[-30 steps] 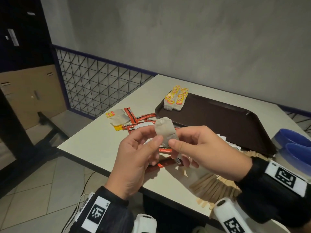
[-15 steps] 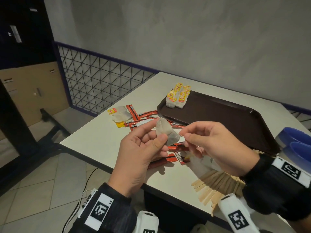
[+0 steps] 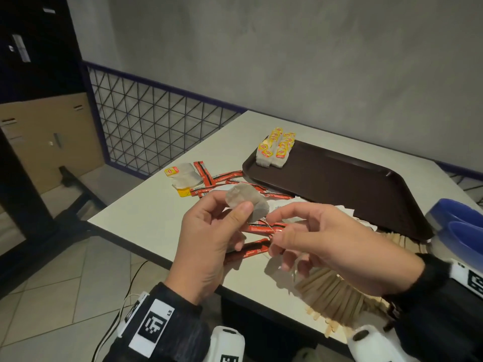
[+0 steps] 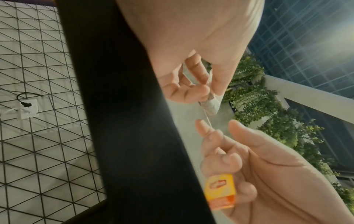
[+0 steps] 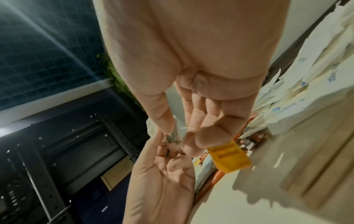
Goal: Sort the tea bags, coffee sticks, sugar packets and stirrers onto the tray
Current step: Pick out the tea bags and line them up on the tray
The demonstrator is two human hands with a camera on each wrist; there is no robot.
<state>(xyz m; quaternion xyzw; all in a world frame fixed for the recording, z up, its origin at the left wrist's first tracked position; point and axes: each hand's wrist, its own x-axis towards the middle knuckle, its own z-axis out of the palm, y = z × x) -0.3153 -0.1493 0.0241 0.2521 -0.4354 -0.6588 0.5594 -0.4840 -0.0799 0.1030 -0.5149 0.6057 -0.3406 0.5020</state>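
My left hand (image 3: 230, 207) pinches a grey-white tea bag (image 3: 247, 201) between thumb and fingers, above the table's near edge. Its thin string runs down to my right hand (image 3: 273, 231), just right of the bag. In the left wrist view, that hand's curled fingers hold the yellow tag (image 4: 220, 192). The brown tray (image 3: 366, 184) lies at the back right, with a stack of yellow-tagged tea bags (image 3: 275, 150) in its far-left corner. Red coffee sticks (image 3: 227, 176) and one loose tea bag (image 3: 183, 175) lie left of the tray. White sugar packets (image 3: 345, 210) and wooden stirrers (image 3: 334, 291) are partly hidden under my right hand.
Blue containers (image 3: 460, 226) stand at the table's right edge, beside the tray. A wire mesh railing (image 3: 156, 121) runs behind the table's left side, and a grey wall is at the back. The table's near edge (image 3: 146, 246) lies under my hands.
My right hand has let go of the bag's body and drawn down and to the right with the string and tag. My left hand still holds the bag, now tilted.
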